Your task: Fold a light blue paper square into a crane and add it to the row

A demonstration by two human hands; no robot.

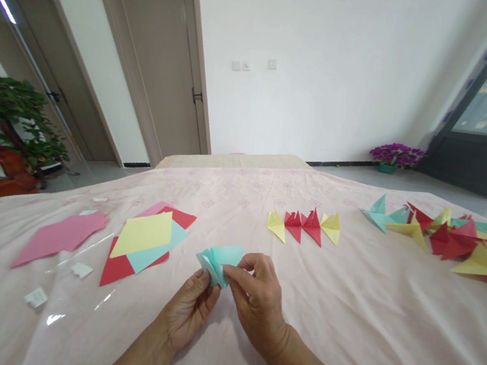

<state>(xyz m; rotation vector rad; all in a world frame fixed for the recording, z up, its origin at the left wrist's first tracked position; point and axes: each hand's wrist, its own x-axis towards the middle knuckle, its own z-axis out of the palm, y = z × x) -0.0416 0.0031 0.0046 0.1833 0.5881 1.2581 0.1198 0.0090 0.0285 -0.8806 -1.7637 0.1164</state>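
Observation:
A light teal sheet of origami paper (230,256), partly folded with several creased layers, is held above the cloth between both hands. My left hand (191,307) pinches its lower left part between thumb and fingers. From the right, my right hand (258,299) grips the paper's lower right side with thumb and forefinger. Part of the folded paper is hidden behind the fingers. Just beyond my hands stand several small folded paper cranes in a row, among them a red crane (312,225) and a yellow crane (276,226).
A pale pink cloth (230,205) covers the surface. To the left lie yellow paper (145,235) on teal and red sheets, and pink paper (60,235). Small white scraps (82,270) are near them. At the right is a heap of folded cranes (460,241) in red, yellow and teal.

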